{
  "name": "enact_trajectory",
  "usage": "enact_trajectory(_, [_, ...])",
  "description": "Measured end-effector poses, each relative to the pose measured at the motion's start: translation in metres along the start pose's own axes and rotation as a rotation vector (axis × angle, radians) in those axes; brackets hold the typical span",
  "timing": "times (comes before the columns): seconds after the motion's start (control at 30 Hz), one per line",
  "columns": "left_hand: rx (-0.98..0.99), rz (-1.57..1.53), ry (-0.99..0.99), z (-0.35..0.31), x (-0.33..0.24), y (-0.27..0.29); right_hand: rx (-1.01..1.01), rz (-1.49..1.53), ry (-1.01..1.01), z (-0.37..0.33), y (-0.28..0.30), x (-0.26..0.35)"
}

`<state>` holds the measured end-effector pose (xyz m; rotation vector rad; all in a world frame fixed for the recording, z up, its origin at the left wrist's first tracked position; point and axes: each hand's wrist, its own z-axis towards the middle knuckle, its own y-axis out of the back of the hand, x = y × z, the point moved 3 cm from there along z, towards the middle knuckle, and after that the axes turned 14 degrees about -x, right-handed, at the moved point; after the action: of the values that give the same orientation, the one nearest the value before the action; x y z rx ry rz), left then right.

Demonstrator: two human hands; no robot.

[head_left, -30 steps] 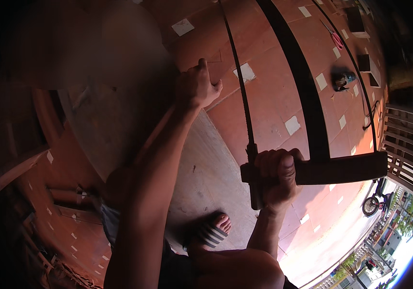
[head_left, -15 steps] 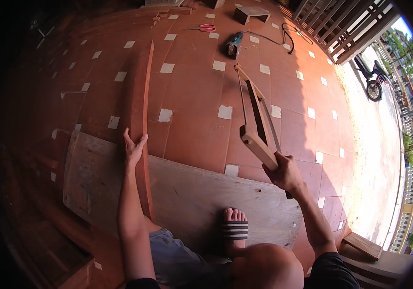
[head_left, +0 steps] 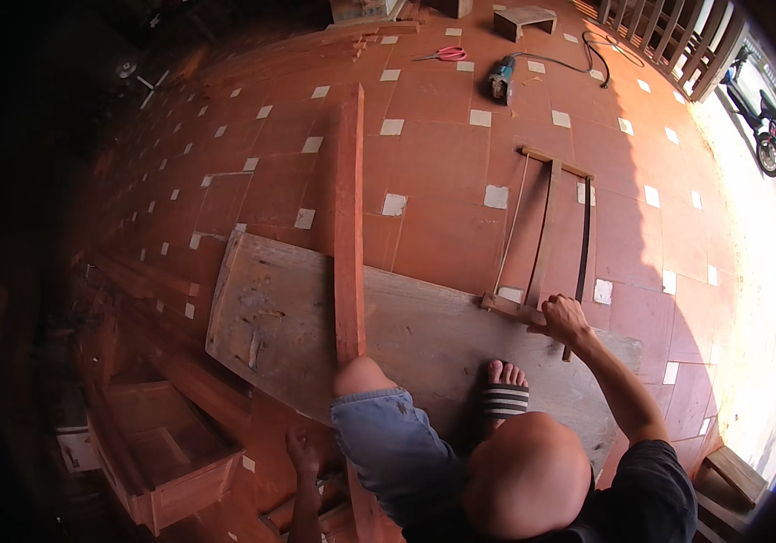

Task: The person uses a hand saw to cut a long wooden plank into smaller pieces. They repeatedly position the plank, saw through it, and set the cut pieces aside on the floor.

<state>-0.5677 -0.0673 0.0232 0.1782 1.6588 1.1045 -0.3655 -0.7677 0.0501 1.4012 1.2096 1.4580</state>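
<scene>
While gripped: one frame saw (head_left: pixel 546 240), one hand (head_left: pixel 565 319).

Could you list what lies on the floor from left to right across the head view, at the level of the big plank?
Wooden box → left hand → long reddish board → striped sandal → right hand gripping the wooden frame saw → motorbike far right.

Right hand (head_left: pixel 565 319) outstretched, fingers curled shut; left hand (head_left: pixel 302 450) low, knuckles down.
</scene>
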Motion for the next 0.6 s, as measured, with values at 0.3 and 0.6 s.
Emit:
enact_trajectory(0.3, [0.096,-0.784,1.281,-0.209,-0.012,-0.027,-0.089,0.086,0.617,0.118,0.015,0.198])
enact_trajectory(0.6, [-0.428,-1.29,1.316,-0.221,-0.022,-0.07,0.085,0.066,1.382,0.107,-0.075,0.363])
